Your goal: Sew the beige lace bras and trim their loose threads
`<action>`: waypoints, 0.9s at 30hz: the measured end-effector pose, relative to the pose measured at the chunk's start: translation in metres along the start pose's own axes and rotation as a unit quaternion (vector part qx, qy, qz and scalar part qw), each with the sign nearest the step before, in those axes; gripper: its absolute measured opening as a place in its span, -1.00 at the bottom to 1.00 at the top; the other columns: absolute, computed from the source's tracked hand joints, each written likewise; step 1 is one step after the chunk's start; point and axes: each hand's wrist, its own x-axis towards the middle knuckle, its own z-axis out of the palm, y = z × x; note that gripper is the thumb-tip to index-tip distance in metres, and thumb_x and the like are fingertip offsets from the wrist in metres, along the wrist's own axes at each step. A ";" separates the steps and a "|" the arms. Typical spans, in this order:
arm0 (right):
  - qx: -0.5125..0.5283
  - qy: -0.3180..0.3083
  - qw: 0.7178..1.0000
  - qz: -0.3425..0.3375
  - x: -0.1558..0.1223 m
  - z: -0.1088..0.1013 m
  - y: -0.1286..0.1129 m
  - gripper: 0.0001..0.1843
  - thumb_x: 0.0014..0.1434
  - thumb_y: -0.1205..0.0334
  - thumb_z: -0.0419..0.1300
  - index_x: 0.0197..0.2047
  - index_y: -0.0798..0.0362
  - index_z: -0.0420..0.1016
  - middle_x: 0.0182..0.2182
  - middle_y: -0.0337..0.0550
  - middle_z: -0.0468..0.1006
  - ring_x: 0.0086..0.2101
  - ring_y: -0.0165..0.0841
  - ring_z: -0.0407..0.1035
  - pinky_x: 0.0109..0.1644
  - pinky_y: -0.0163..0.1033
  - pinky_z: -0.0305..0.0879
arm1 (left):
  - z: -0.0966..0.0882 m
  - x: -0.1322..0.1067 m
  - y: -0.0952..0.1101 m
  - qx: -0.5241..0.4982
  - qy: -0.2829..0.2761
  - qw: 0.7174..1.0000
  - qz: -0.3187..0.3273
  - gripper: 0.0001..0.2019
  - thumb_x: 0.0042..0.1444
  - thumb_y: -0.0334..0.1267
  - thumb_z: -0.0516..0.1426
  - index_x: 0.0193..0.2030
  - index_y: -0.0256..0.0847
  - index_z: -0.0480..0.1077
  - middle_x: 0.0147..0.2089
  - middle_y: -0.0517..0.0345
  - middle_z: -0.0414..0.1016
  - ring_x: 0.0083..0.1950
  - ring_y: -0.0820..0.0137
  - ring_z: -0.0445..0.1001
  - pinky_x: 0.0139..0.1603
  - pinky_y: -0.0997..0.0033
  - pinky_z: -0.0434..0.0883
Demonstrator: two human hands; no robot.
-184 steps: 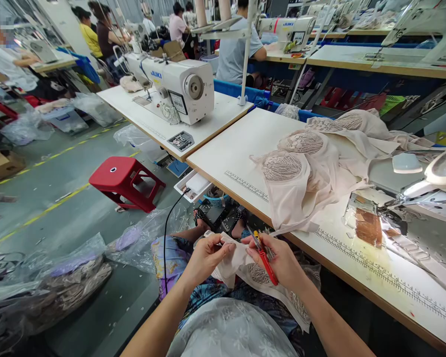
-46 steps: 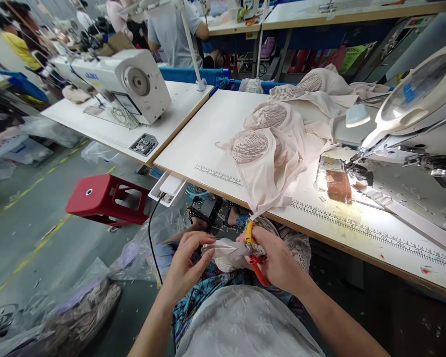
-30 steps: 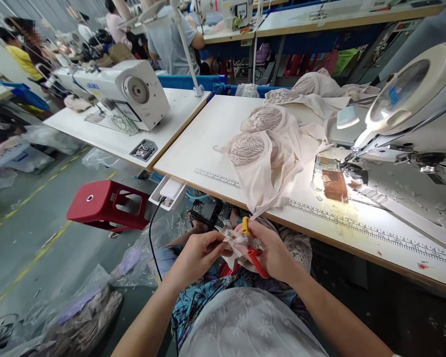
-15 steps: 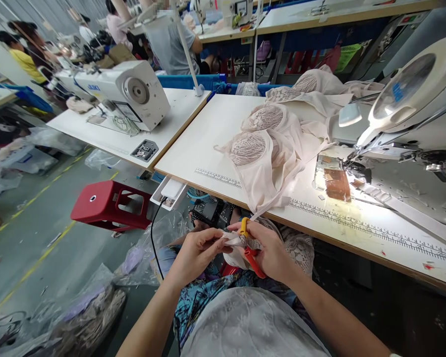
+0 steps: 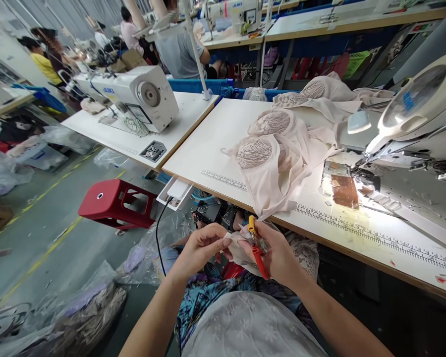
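Note:
My left hand (image 5: 203, 248) pinches the edge of a pale beige bra (image 5: 240, 249) above my lap, in front of the table edge. My right hand (image 5: 280, 255) is closed around small thread snips (image 5: 259, 260) with red and yellow handles, and its fingers also touch the fabric. The blades are mostly hidden by the fingers and cloth. A lace part of the garment (image 5: 307, 254) hangs to the right, under the table edge. More beige bras (image 5: 258, 151) lie heaped on the table just beyond my hands.
A sewing machine (image 5: 423, 109) with a lit magnifier lens stands on the white table (image 5: 208, 148) to the right. Another sewing machine (image 5: 148, 94) is on the left table. A red stool (image 5: 107, 198) and plastic bags (image 5: 92, 302) are on the floor. Several people sit farther back.
The view has shifted slightly, so the scene sits a little further right and lower. My right hand and the snips have shifted slightly away from my left hand; both hands keep their hold.

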 end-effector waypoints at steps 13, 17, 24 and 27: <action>-0.108 -0.040 0.991 -0.072 0.000 -0.016 -0.030 -0.93 0.17 0.33 0.08 -0.33 -0.02 0.23 -0.39 -0.16 0.45 -0.40 -0.30 0.35 -0.37 -0.25 0.28 | -0.002 0.002 -0.009 -0.087 -0.020 0.996 -0.020 -0.77 0.00 -0.14 0.37 -0.37 -0.29 0.55 -0.29 0.18 0.36 -0.59 0.64 0.33 -0.70 0.63 0.09; -0.120 -0.039 0.989 -0.074 0.000 -0.016 -0.035 -0.90 0.17 0.36 0.07 -0.35 -0.01 0.21 -0.40 -0.17 0.44 -0.38 -0.32 0.36 -0.35 -0.27 0.27 | -0.001 0.002 -0.008 -0.097 -0.017 0.995 -0.015 -0.77 -0.02 -0.14 0.37 -0.38 -0.28 0.55 -0.30 0.19 0.36 -0.59 0.63 0.33 -0.69 0.62 0.07; -0.192 -0.115 0.974 -0.040 0.006 -0.035 -0.049 -0.75 0.22 0.08 0.18 -0.36 0.00 0.21 -0.41 -0.19 0.45 -0.43 -0.36 0.30 -0.40 -0.30 0.18 | -0.004 -0.001 -0.007 -0.092 -0.027 0.995 -0.024 -0.73 0.00 -0.13 0.37 -0.44 -0.33 0.52 -0.32 0.19 0.36 -0.59 0.66 0.32 -0.65 0.62 0.07; -0.299 -0.173 0.938 -0.007 0.012 -0.055 -0.054 -0.65 0.17 -0.07 0.23 -0.37 0.00 0.26 -0.41 -0.17 0.46 -0.44 -0.33 0.31 -0.40 -0.26 0.15 | -0.007 -0.002 -0.008 -0.104 -0.025 0.994 -0.029 -0.71 -0.04 -0.12 0.39 -0.43 -0.33 0.51 -0.31 0.19 0.37 -0.61 0.67 0.32 -0.64 0.61 0.13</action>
